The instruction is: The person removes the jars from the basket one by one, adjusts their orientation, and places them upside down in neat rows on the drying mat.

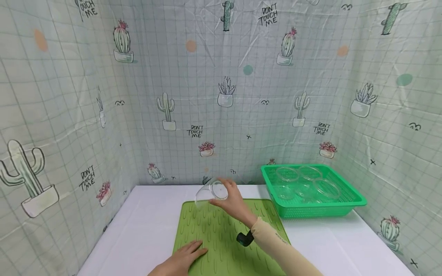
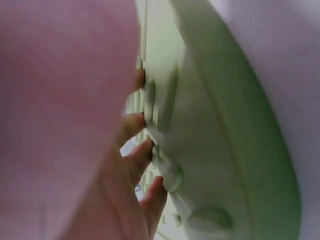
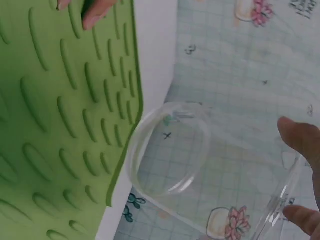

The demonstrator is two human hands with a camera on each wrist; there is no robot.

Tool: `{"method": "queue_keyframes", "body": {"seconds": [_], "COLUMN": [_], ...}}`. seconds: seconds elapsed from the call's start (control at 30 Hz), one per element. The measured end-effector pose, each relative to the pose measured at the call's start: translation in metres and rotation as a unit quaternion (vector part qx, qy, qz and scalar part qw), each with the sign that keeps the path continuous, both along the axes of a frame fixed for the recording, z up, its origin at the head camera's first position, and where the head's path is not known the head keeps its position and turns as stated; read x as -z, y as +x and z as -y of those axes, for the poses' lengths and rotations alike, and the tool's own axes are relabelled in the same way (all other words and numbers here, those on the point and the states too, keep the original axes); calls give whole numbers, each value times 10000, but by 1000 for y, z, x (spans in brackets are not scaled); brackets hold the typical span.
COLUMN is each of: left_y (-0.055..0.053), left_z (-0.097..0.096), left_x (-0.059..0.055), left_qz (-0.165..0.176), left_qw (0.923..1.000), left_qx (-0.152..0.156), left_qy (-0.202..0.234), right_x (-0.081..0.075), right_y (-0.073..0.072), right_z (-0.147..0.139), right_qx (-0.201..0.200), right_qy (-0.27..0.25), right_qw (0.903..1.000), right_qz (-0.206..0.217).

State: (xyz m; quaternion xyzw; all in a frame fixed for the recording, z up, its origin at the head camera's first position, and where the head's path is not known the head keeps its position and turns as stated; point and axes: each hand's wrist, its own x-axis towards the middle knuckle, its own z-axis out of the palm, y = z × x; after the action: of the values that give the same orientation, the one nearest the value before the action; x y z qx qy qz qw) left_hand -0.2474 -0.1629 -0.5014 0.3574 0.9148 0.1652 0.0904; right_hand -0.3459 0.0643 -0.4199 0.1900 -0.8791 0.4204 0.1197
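Beige sleeve [image 1: 284,247] at lower right of the head frame, leading up to the right hand [image 1: 235,199] near centre. Right hand: fingers and thumb parted, bent about one end of a clear cup [image 1: 204,194]. Cup tipped on its side, seen over the upper left of the green mat [image 1: 224,237]; the right wrist view shows its round rim left of centre, thumb and a finger at the other end by the right edge. Black device [image 1: 244,238] under the right wrist. Left hand [image 1: 181,257], bottom of the head frame, left of centre: fingers extended, slightly apart, tips resting on the mat, no object held; the left wrist view shows the tips against its raised ridges. Green basket [image 1: 317,211], right side of the head frame, contains further clear cups [image 1: 326,188]. White table [image 1: 148,222] beneath; cactus-print curtain [image 1: 197,80] fills the upper frame.
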Motion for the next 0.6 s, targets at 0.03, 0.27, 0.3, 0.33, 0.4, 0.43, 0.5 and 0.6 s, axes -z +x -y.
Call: {"method": "queue_keyframes", "body": {"seconds": [0.03,0.27,0.3,0.33,0.4,0.43,0.5,0.6], "left_y": [0,-4,-4,-4,-4,-4,-3,-2], "left_z": [0,0,0,0,0,0,1,1], "left_x": [1,7,8,9,9,9,8,5], "left_qz": [12,-146,-186,-229,-323,-387,-490,-518], "left_qw": [10000,9998,9997,9995,9992,9990,9985,9986], "left_qx": [-15,117,153,184,203,213,215,136], "left_qy": [4,61,75,85,87,83,82,38], "right_x": [3,20,22,23,27,28,30,33], "right_y": [-1,-4,-4,-4,-3,-3,-4,-5], "right_z": [4,25,26,27,30,31,34,38], "right_qx": [-56,-278,-279,-279,-254,-240,-238,-202], "right_qy": [123,831,903,926,888,855,748,694], "right_qw": [9999,9960,9954,9952,9957,9960,9966,9962], "right_qz": [-35,-151,-167,-147,-113,-132,-236,-489]}}
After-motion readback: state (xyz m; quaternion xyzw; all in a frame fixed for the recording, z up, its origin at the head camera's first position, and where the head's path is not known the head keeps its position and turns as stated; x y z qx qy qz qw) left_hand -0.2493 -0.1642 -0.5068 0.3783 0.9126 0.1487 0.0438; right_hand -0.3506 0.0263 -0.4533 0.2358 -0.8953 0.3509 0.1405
